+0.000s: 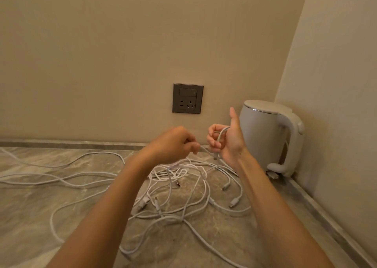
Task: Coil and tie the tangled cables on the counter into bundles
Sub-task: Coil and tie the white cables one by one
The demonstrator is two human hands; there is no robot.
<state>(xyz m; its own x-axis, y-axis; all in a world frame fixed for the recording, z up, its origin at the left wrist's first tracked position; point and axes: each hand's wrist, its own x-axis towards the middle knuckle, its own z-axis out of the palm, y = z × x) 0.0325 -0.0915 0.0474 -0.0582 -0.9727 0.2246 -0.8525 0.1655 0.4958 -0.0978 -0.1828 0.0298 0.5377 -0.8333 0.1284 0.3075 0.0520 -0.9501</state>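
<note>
Right hand (225, 140) grips a small cable loop (220, 138) as anchor, left hand (175, 143) pinching the feeding strand, above tangle (183, 186) near counter's (40, 196) back edge.

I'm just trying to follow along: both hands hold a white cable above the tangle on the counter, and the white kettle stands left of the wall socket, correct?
Not quite. The head view shows the white kettle right of the wall socket, in the corner. The left hand and right hand do hold a white cable above the tangle.
</note>
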